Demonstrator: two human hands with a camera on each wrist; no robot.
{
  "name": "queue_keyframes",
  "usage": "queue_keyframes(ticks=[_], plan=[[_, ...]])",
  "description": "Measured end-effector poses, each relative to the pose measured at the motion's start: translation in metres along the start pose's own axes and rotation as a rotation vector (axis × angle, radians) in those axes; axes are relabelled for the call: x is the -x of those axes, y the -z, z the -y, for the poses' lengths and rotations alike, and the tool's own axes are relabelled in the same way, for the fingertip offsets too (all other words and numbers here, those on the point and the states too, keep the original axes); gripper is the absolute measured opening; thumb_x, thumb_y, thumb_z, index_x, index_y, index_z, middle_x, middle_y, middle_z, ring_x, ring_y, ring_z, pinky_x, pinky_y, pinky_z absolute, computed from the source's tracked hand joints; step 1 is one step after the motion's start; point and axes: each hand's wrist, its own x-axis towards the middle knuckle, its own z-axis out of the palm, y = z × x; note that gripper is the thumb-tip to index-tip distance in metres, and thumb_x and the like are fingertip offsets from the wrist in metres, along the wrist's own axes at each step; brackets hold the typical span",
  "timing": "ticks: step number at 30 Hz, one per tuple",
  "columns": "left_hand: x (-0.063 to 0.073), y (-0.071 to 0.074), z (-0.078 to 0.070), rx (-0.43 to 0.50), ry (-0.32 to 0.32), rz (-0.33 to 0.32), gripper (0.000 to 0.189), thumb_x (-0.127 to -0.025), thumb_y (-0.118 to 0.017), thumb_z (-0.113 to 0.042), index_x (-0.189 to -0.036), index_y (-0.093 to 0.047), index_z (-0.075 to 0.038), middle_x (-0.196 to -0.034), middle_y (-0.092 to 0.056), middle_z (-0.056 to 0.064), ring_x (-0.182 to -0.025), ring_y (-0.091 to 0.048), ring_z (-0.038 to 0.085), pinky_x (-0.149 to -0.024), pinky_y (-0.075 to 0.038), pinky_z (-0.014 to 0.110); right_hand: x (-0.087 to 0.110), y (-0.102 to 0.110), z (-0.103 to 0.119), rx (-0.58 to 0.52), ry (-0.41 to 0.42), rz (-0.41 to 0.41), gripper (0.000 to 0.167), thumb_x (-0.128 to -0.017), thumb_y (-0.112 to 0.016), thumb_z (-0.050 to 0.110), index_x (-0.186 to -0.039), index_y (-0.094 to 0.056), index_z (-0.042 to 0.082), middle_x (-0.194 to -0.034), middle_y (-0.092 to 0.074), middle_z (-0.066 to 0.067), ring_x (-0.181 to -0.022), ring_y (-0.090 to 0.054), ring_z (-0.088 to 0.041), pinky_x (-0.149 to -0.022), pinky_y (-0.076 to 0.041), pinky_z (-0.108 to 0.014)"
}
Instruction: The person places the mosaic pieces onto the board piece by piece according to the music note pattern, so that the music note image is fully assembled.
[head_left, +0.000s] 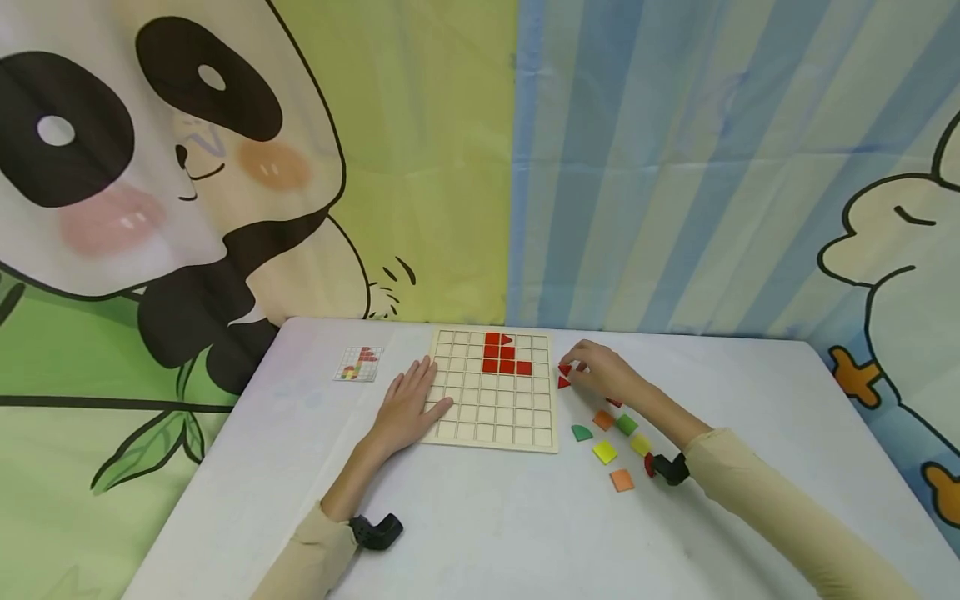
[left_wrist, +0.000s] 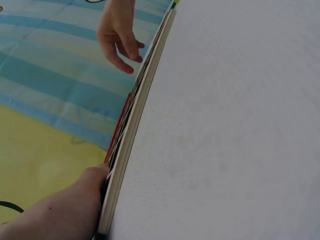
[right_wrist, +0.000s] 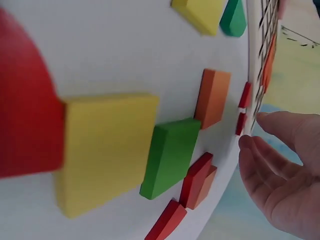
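A pale wooden grid board [head_left: 480, 408] lies flat, with red squares [head_left: 507, 367] and one red triangle [head_left: 507, 339] in its upper cells. My left hand [head_left: 405, 408] rests on the board's left edge, fingers extended and thumb over the lower cells. Just off the board's right side, my right hand [head_left: 600, 371] reaches down with fingertips close over two red triangles [head_left: 564, 382]. In the right wrist view its thumb and fingers [right_wrist: 267, 167] stand apart, with nothing seen between them. The left wrist view also shows this right hand [left_wrist: 119, 35] with its fingers spread loosely.
Loose pieces lie right of the board: a green quarter-round [head_left: 581, 432], yellow squares [head_left: 604, 452], orange squares [head_left: 622, 480], a green square [head_left: 626, 424] and red pieces. A small printed pattern card [head_left: 358, 364] lies on the white table [head_left: 480, 533] left of the board.
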Motion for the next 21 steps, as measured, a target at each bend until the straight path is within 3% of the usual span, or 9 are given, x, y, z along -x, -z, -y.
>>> queue_keyframes(ticks=[5, 10, 21], plan=[[-0.001, 0.000, 0.001, 0.002, -0.008, -0.011, 0.082, -0.105, -0.054, -0.049, -0.163, -0.022, 0.000, -0.173, -0.014, 0.017, -0.161, -0.012, 0.037, -0.129, -0.009, 0.058, -0.017, -0.002, -0.004, 0.047, -0.020, 0.059, 0.013, -0.094, -0.071, 0.002, -0.103, -0.080, 0.003, -0.111, -0.073, -0.013, -0.094, -0.066, -0.025, -0.085, -0.059, -0.041], [0.001, -0.001, 0.001, 0.008, -0.010, -0.027, 0.082, -0.104, -0.054, -0.048, -0.163, -0.023, 0.000, -0.173, -0.015, 0.017, -0.161, -0.012, 0.038, -0.129, -0.009, 0.058, -0.021, -0.004, -0.003, 0.105, -0.004, 0.078, 0.010, -0.093, -0.073, 0.003, -0.099, -0.080, 0.005, -0.107, -0.073, -0.010, -0.093, -0.066, -0.023, -0.086, -0.060, -0.041], [0.000, -0.001, 0.002, 0.009, -0.010, -0.019, 0.082, -0.105, -0.054, -0.048, -0.163, -0.023, 0.000, -0.173, -0.015, 0.017, -0.161, -0.012, 0.038, -0.129, -0.009, 0.058, -0.023, -0.006, -0.009, 0.156, 0.064, 0.018, 0.008, -0.092, -0.075, 0.009, -0.098, -0.081, 0.007, -0.101, -0.075, -0.006, -0.092, -0.065, -0.022, -0.083, -0.059, -0.039]])
